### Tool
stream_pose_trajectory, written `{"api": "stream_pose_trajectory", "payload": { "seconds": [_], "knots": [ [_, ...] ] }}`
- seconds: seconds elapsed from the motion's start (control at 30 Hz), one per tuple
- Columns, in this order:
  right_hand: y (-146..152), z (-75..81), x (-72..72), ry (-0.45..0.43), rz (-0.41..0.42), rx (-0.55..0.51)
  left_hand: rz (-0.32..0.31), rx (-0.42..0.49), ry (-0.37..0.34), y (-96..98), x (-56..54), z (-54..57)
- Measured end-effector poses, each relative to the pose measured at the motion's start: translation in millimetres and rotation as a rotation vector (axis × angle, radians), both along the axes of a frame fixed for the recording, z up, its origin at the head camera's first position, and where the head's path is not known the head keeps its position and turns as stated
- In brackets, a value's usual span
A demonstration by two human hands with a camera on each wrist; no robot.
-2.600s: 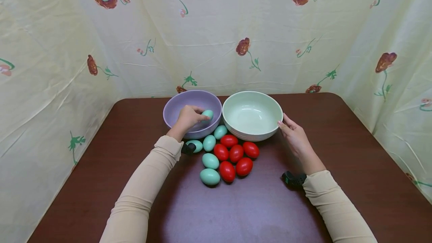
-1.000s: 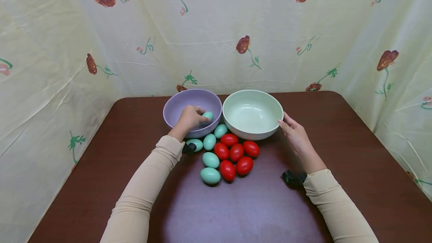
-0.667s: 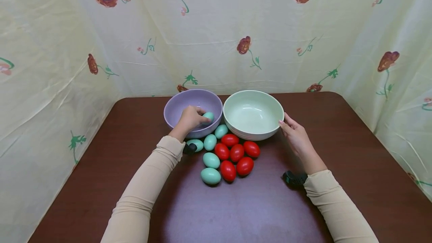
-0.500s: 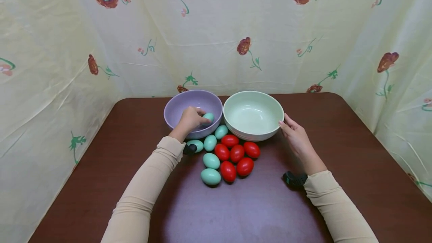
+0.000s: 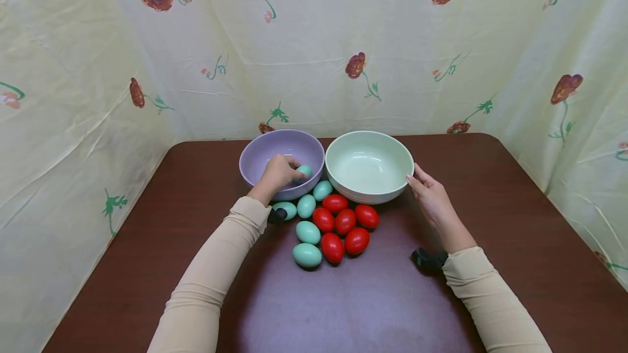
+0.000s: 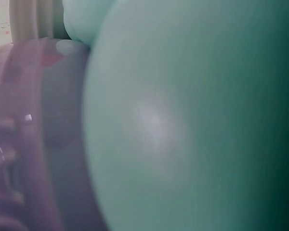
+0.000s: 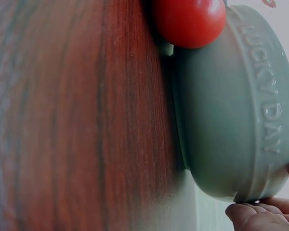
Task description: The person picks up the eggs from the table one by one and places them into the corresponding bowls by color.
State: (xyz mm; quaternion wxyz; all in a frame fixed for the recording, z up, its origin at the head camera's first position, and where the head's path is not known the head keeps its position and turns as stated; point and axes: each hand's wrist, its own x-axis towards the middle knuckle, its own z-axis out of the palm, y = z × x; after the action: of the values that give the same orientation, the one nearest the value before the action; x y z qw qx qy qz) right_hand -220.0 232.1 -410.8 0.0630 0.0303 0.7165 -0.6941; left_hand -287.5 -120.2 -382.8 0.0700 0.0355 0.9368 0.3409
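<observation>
My left hand [image 5: 278, 172] reaches over the near rim of the purple bowl [image 5: 255, 159] and pinches a mint-green egg [image 5: 305, 172] low inside it. At the right side of the pale green bowl [image 5: 368, 165], my right hand [image 5: 432, 198] holds the rim between thumb and fingers. Raised lettering runs around this bowl's outer wall [image 7: 221, 115] in the right wrist view. Several red eggs [image 5: 345, 221] and several mint-green eggs [image 5: 307, 232] lie in front of the two bowls. A mint-green egg [image 6: 159, 125] right at the lens fills most of the left wrist view.
The bowls stand side by side near the back edge of the dark brown table [image 5: 392, 298]. A flower-patterned curtain [image 5: 314, 42] hangs behind and at both sides. One mint-green egg [image 5: 285, 210] lies right beside the black camera [image 5: 277, 216] on the left wrist.
Compared with the oldest frame, my left hand and its egg have gone slightly lower in the purple bowl. My right hand keeps its place on the pale green bowl.
</observation>
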Motion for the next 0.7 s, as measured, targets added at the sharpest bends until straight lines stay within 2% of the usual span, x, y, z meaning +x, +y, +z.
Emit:
{"api": "stream_pose_trajectory", "payload": {
  "seconds": [0.47, 0.57, 0.7],
  "knots": [
    [1.5, 0.0, 0.6, -0.005, -0.007, 0.018, 0.026, 0.024, -0.021, 0.9, 0.7, 0.9],
    [1.6, 0.2, 0.5, -0.005, -0.004, 0.014, 0.063, 0.072, -0.029, 0.8, 2.1, 2.7],
    [1.4, -0.3, 0.7, -0.006, -0.007, 0.008, 0.119, 0.16, 0.008, -0.5, 3.8, 3.4]
  ]
}}
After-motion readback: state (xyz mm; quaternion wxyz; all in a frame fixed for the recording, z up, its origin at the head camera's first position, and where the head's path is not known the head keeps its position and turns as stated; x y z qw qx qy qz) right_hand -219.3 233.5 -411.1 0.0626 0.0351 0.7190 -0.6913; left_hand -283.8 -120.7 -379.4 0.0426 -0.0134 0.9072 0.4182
